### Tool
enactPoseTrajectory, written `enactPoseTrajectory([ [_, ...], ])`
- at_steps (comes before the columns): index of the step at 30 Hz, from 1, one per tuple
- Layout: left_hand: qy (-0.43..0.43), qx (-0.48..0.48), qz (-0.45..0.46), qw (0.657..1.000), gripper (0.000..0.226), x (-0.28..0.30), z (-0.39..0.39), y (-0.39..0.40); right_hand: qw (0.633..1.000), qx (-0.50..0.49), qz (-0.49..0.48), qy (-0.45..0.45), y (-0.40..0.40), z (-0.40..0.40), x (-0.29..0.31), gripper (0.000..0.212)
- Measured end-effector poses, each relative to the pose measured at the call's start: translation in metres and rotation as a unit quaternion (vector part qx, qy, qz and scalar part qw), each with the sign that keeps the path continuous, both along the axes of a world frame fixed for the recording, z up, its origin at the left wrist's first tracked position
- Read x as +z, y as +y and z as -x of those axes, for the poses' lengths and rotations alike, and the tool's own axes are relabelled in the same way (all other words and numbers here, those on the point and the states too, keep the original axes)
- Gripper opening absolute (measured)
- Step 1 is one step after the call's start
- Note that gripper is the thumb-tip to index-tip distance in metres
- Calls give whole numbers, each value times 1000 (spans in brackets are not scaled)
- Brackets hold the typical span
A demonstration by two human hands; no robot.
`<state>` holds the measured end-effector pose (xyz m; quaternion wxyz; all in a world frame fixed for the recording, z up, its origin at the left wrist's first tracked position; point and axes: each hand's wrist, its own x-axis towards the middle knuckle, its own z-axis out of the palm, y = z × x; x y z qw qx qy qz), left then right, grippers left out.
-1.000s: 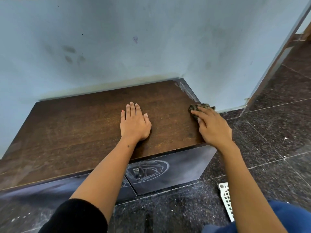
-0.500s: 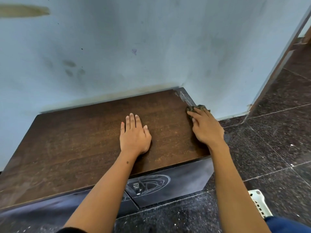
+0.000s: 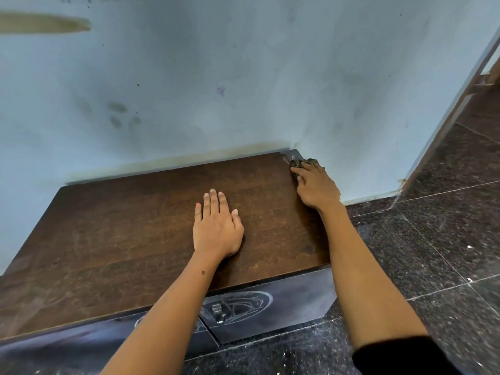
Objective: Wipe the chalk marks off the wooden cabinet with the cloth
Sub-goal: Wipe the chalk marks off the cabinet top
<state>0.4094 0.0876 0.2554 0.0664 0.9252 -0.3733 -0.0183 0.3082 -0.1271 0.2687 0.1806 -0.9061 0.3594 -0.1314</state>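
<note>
While left hand (image 3: 216, 228) lies flat, fingers straight, on cabinet (image 3: 121, 239), right hand (image 3: 315, 185) grips cloth (image 3: 300, 163) at back-right corner.

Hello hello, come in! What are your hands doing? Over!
Left hand flat on cabinet top. Right hand presses cloth at back right corner. Chalk mark beside it. Nothing blocking.

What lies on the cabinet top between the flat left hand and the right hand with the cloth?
Only bare brown wood, in the head view. The left hand rests flat on the cabinet; the right hand presses the cloth at the far right corner.
</note>
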Motion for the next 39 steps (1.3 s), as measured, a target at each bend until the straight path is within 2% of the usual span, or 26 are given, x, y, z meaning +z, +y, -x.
enactPoseTrajectory([
  [6, -3, -1, 6, 1000, 60, 0, 1, 0, 997, 10, 40, 67, -15, -63, 11, 47],
  [10, -1, 1, 11, 1000, 60, -1, 0, 0, 991, 94, 70, 67, 16, -105, 8, 45],
  [14, 5, -8, 13, 1000, 60, -1, -2, 1, 986, 151, 34, 65, 6, -107, 9, 43],
  [16, 5, -8, 15, 1000, 60, -2, -2, 2, 989, 127, 47, 67, -14, -92, 9, 42],
  [19, 1, -6, 19, 1000, 60, -3, 0, 2, 997, 30, 57, 39, -37, -73, 6, 43],
  [23, -4, 2, 19, 1000, 60, -5, 0, 0, 996, -45, 60, 43, -19, -78, 6, 47],
  [26, -6, 5, 23, 1000, 60, -6, -1, -2, 994, 30, 97, 41, 22, -98, 9, 46],
  [29, 7, 2, 24, 1000, 60, -5, -1, -1, 987, 128, 76, 55, 71, -110, 5, 46],
  [32, 26, -4, 15, 1000, 59, 1, 1, 2, 982, 164, 70, 54, 94, -90, 2, 46],
  [34, 32, -12, 8, 999, 59, 4, 5, 6, 985, 149, 76, 34, 90, -62, 2, 48],
  [36, 38, -18, 8, 999, 59, 5, 9, 17, 992, 93, 80, 19, 79, -29, 3, 49],
  [39, 50, -41, -9, 998, 58, 7, 12, 48, 996, -7, 79, 43, 60, 16, 4, 48],
])
